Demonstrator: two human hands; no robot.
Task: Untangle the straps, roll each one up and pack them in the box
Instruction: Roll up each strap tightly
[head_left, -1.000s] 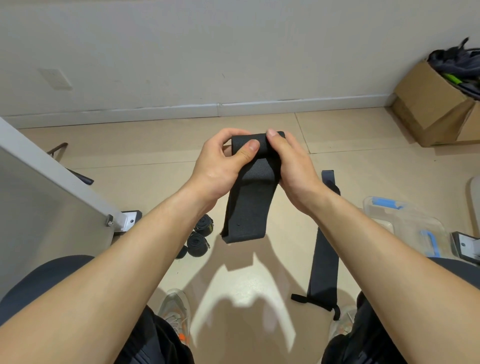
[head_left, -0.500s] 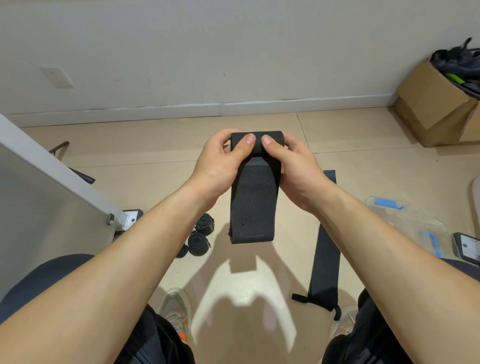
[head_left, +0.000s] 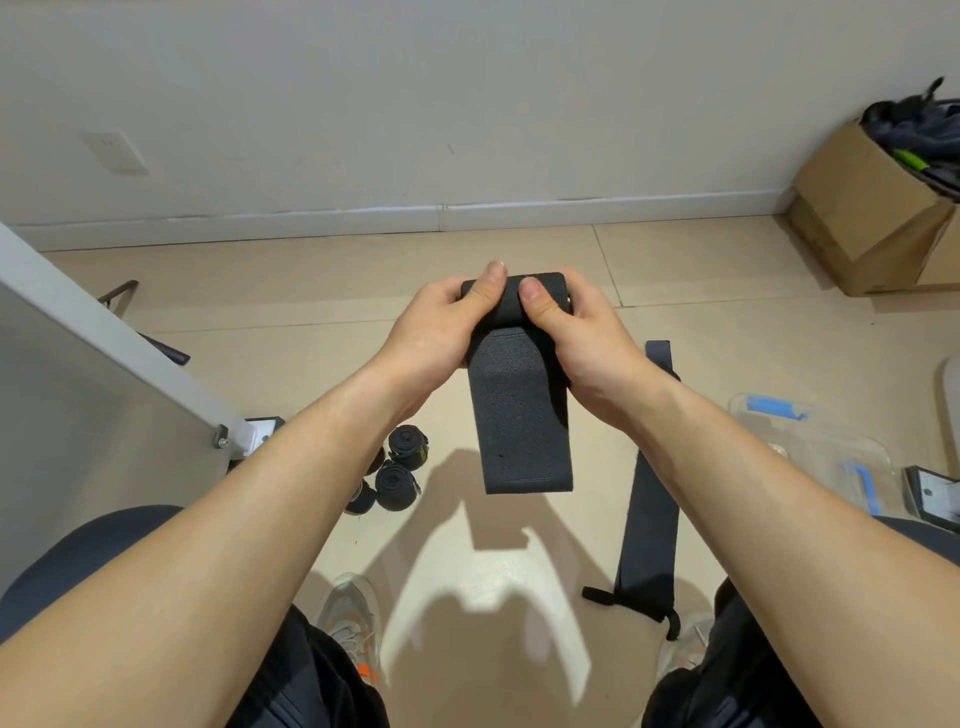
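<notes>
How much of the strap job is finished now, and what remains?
Done: several rolled straps lie on the floor. In hand: the left hand and right hand grip a half-rolled strap, tail hanging. Left: finish it, roll the flat strap on the floor, pack all into the clear box.

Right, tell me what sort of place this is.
Probably a plain room in a home or small office, perhaps used for storage: beige tiled floor, a white wall with a skirting board, and a cardboard box stuffed with dark gear against the wall.
</notes>
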